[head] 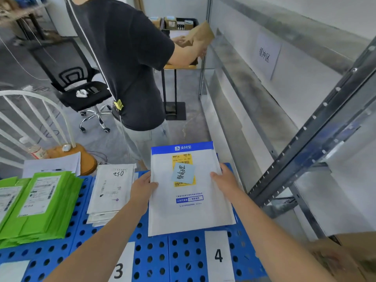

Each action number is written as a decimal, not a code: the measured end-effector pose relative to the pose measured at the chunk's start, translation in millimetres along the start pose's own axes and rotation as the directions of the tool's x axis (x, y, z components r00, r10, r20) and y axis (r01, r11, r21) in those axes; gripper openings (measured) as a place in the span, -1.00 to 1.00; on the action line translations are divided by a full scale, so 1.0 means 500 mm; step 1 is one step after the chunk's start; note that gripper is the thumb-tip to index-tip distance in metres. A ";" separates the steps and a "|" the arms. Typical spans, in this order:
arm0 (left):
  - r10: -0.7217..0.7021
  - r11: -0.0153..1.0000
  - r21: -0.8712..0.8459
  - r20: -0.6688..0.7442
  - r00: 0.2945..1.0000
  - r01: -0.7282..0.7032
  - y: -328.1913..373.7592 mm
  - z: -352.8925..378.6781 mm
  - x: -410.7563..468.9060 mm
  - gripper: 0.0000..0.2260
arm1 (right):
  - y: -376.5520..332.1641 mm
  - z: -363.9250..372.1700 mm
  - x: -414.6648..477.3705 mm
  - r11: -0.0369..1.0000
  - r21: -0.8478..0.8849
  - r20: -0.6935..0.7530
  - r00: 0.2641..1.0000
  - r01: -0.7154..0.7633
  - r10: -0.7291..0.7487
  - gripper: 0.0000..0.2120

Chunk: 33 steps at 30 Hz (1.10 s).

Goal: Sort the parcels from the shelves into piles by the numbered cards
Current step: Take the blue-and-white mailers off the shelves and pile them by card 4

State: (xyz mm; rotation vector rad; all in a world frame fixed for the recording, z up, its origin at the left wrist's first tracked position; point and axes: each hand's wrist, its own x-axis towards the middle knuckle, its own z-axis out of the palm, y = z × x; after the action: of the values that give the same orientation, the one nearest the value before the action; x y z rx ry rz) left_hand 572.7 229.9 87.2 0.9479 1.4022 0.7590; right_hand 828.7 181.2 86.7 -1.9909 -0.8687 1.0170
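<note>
Both hands are holding the white parcel [189,212] with the blue top, which is lying flat on the blue table [158,259] just behind card 4 [218,255]. The left hand [143,187] is pinching its left edge and the right hand [224,179] is pinching its right edge, each with the thumb on top. The other fingers are tucked under, so I cannot tell how they are lying. A bit of blue is peeking out beneath it, so it seems to be sitting on another parcel. Here is what could be going wrong. The far end is reaching toward the back of the table, so if the hands are letting go too soon it might be sliding off to the floor. The little blue note [183,174] is looking loose, and a quick shove could be knocking it off. The other person [122,58], handling a brown parcel [200,34], is standing close and could be bumping the pile. As for boxes, a black crate [179,23] far at the back is holding a few small boxes. A cardboard box [356,247] is sitting at the bottom right, but its inside is hidden. The white pile [110,192] is lying behind card 3 [122,267], and the green pile [38,202] is lying further left.
</note>
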 end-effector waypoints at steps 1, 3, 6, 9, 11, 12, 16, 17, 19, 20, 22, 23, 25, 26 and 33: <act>0.004 1.000 0.014 0.011 1.000 -0.005 0.001 -0.003 -0.002 -0.64 | -0.003 -0.003 -0.012 1.000 -0.003 0.022 1.000 0.013 -0.013 -0.49; 0.023 0.999 0.039 0.037 0.999 -0.025 0.008 -0.010 -0.007 -0.66 | -0.003 -0.013 -0.031 0.999 -0.023 0.025 0.999 0.028 -0.027 -0.37; 0.139 0.973 0.181 0.050 0.989 -0.146 0.037 -0.020 -0.014 -0.59 | -0.008 -0.033 -0.056 0.995 -0.077 -0.038 0.997 0.066 -0.069 -0.46; 0.251 0.871 0.403 0.129 0.959 -0.282 0.075 -0.011 -0.042 -0.59 | -0.039 -0.049 -0.090 0.971 -0.184 -0.049 0.986 0.150 -0.161 -0.56; 0.310 0.772 0.523 0.186 0.933 -0.361 0.102 0.002 -0.070 -0.58 | -0.070 -0.052 -0.112 0.941 -0.261 -0.036 0.971 0.217 -0.234 -0.58; 0.348 0.712 0.567 0.228 0.909 -0.415 0.113 0.007 -0.085 -0.58 | -0.085 -0.052 -0.124 0.920 -0.297 -0.032 0.960 0.256 -0.277 -0.57; 0.471 0.431 0.668 0.406 0.783 -0.606 0.154 0.017 -0.146 -0.57 | -0.145 -0.058 -0.187 0.793 -0.492 0.004 0.911 0.360 -0.411 -0.51; 0.487 0.365 0.680 0.442 0.753 -0.636 0.164 0.017 -0.160 -0.55 | -0.157 -0.061 -0.209 0.756 -0.540 -0.002 0.897 0.371 -0.442 -0.52; 0.521 0.244 0.685 0.504 0.689 -0.686 0.182 0.022 -0.188 -0.52 | -0.171 -0.069 -0.250 0.688 -0.615 -0.017 0.866 0.384 -0.499 -0.56; 0.535 0.199 0.679 0.528 0.659 -0.706 0.190 0.026 -0.201 -0.52 | -0.173 -0.075 -0.268 0.665 -0.646 -0.024 0.861 0.375 -0.509 -0.59; 0.550 0.127 0.665 0.571 0.610 -0.736 0.202 0.031 -0.230 -0.53 | -0.170 -0.088 -0.305 0.642 -0.686 -0.037 0.866 0.341 -0.499 -0.60; 0.562 0.082 0.656 0.591 0.579 -0.750 0.205 0.033 -0.244 -0.54 | -0.166 -0.094 -0.323 0.641 -0.693 -0.047 0.866 0.330 -0.497 -0.58; 0.581 -0.007 0.621 0.640 0.502 -0.784 0.211 0.036 -0.272 -0.57 | -0.160 -0.108 -0.357 0.633 -0.710 -0.080 0.857 0.310 -0.509 -0.54; 0.588 -0.027 0.602 0.655 0.475 -0.798 0.212 0.037 -0.286 -0.57 | -0.157 -0.114 -0.376 0.634 -0.715 -0.096 0.856 0.295 -0.507 -0.52; 0.576 -0.113 0.466 0.751 0.324 -0.878 0.203 0.062 -0.395 -0.55 | -0.121 -0.159 -0.517 0.618 -0.765 -0.140 0.890 0.181 -0.434 -0.45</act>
State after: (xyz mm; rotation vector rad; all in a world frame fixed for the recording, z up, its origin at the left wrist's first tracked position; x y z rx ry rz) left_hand 603.0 97.7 265.7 2.8124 0.6863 0.5578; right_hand 763.5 -20.7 265.5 -2.4193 -1.5497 0.0865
